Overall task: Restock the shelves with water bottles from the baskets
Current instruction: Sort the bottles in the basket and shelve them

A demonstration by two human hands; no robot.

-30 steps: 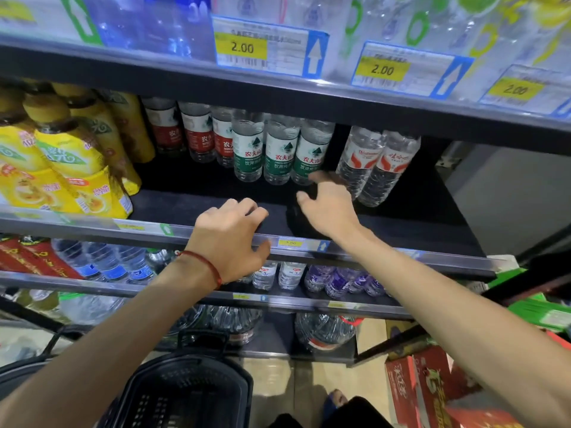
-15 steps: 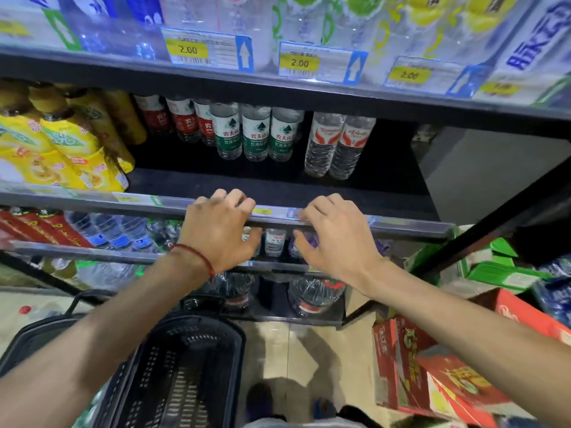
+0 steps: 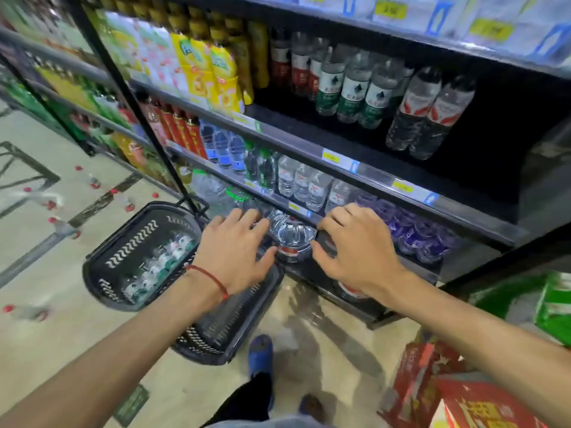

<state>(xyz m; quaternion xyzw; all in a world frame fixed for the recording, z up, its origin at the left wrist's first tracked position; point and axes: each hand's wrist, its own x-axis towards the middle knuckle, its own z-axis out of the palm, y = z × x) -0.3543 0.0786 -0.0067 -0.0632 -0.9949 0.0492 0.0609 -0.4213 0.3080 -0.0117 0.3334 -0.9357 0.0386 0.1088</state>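
Both hands are down at the bottom shelf (image 3: 364,307), either side of a big clear water jug (image 3: 293,237) with a ribbed, domed plastic top and a red label band. The left hand (image 3: 234,254), red string on the wrist, has its fingers (image 3: 244,217) spread wide and pretty much straight, gripping nothing. The right hand (image 3: 355,251) is the same deal, fingers (image 3: 336,216) fanned out loose by the shelf edge. The thumbs sit right beside the jug, but I honestly can't tell if they're touching it. The small water bottles (image 3: 160,261) with white and green labels lie in a black perforated plastic basket (image 3: 129,242) on the floor to the left, and a second basket (image 3: 228,322) sits under the left hand. Shiny purple-wrapped bottles (image 3: 414,233) are packed on the shelf just right of the right hand.
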